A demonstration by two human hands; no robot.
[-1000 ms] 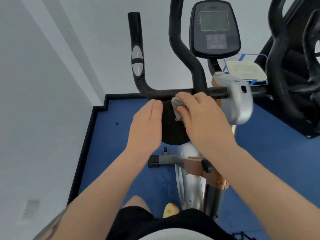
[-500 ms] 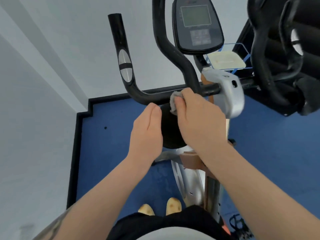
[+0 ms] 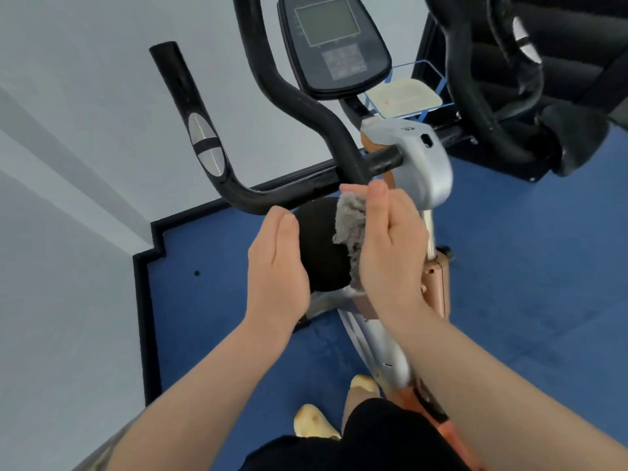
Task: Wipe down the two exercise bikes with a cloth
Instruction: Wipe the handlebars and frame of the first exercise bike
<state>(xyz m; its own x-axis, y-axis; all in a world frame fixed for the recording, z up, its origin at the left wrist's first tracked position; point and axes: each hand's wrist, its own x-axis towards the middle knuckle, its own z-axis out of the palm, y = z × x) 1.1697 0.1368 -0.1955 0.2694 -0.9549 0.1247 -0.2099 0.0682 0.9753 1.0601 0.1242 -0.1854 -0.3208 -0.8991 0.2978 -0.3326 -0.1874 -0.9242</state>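
Blue carpet (image 3: 530, 273) covers the floor, edged by a black skirting strip (image 3: 142, 300) that steps along the pale wall (image 3: 68, 130). Standing on it is the nearer exercise bike (image 3: 424, 171), its silver and copper frame running down between the person's forearms. Black handlebars (image 3: 272, 195) cross in front of both hands, with a silver pulse sensor (image 3: 206, 144) on the left upright, and the dark console (image 3: 334, 42) rises behind them with its grey screen blank. A round black pad (image 3: 319, 246) (part of the bike, though its exact function is hard to tell from this angle) sits between the hands. At upper right, the second exercise bike (image 3: 509, 79) fills the corner, all black and partly cut off by the frame edge. Between the two machines stands a clear container with blue edges (image 3: 421, 86), holding what seems to be a pale flat pad (image 3: 404, 93).

Fingers straight and together, the left hand (image 3: 277, 260) rests flat against the left side of the black pad, holding nothing. On the pad's right side, the right hand (image 3: 390, 246) grips the grey fluffy cloth (image 3: 350, 226), pressed between palm and pad, thumb raised. Yellow slippers (image 3: 316, 423) show below
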